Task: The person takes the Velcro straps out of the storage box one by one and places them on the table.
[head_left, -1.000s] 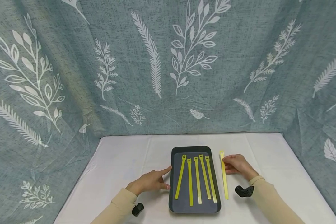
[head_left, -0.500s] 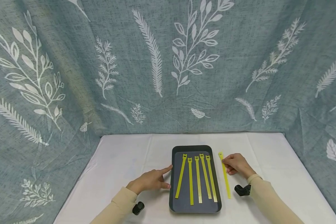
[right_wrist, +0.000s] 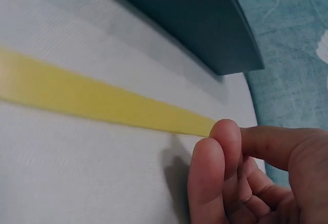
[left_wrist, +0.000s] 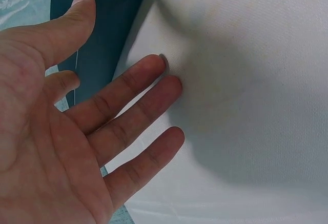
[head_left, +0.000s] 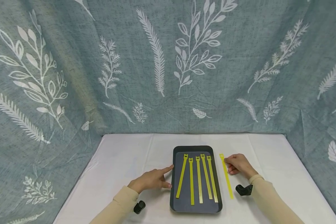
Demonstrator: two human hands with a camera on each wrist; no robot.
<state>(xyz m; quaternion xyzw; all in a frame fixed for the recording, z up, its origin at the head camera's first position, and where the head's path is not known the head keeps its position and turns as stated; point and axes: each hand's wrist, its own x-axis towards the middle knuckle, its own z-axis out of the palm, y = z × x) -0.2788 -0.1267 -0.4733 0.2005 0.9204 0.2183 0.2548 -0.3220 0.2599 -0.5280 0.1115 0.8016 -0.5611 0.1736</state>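
My right hand [head_left: 240, 165] pinches a yellow hook-and-loop cable tie [head_left: 227, 180] between thumb and fingertips, near its slotted head. In the right wrist view the flat band of the tie [right_wrist: 102, 97] stretches from the fingertips across the white cloth, beside the dark tray wall [right_wrist: 189, 26]. Several similar yellow ties [head_left: 191, 183] lie lengthwise in the dark grey tray [head_left: 182, 206], slotted heads at the far end. My left hand [head_left: 152, 180] rests at the tray's left side, index fingertip and thumb at the rim. Its other fingers [left_wrist: 138, 116] extend loosely over the cloth.
A white cloth [head_left: 128, 155] covers the table. Blue-green fabric with white leaf prints [head_left: 156, 118] hangs behind the table and along both sides. Each wrist carries a small black camera, one [head_left: 244, 189] on the right and one [head_left: 139, 207] on the left.
The tie in my right hand has swung, its near end shifting to the right away from the tray, so it now slants. My left hand stays at the tray's rim.
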